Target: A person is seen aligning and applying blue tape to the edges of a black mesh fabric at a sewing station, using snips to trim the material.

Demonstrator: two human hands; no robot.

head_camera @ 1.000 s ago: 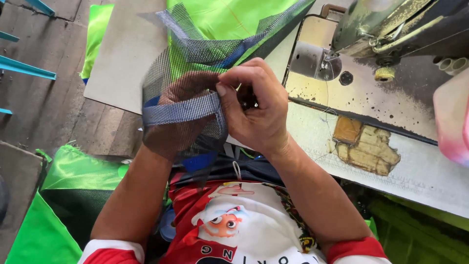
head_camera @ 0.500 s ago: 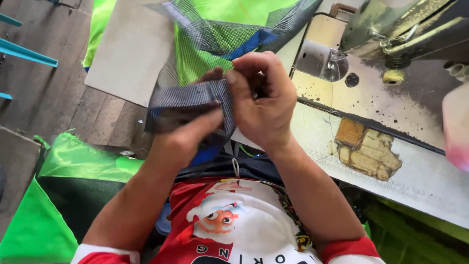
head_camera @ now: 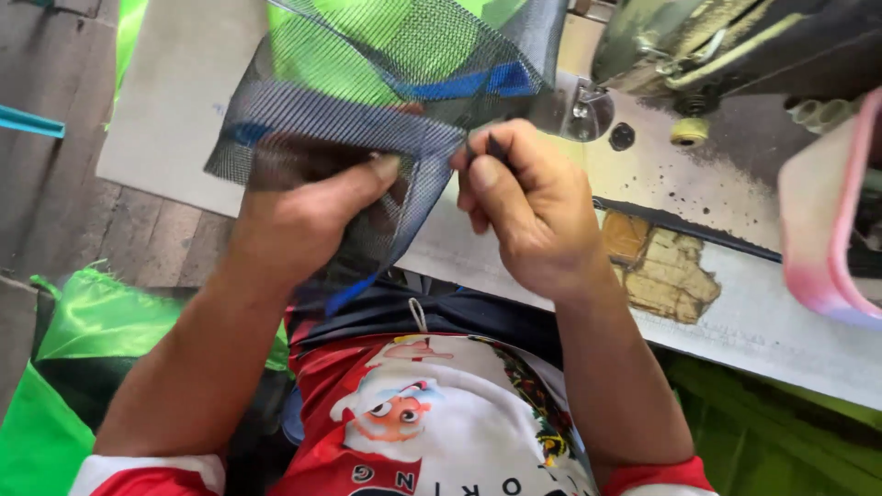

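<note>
Near the sewing machine's pale table [head_camera: 735, 312], we pinch dark grey mesh fabric [head_camera: 367, 138] taut between left hand [head_camera: 303, 220] and right hand [head_camera: 524, 211], steadying its edge.

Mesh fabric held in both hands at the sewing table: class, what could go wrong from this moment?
1. The right hand pinches a small dark tool at the mesh fabric; a slip might tear the open weave or nick the left hand just beside it.
2. The loose mesh hangs close to the sewing machine and might snag there.
</note>
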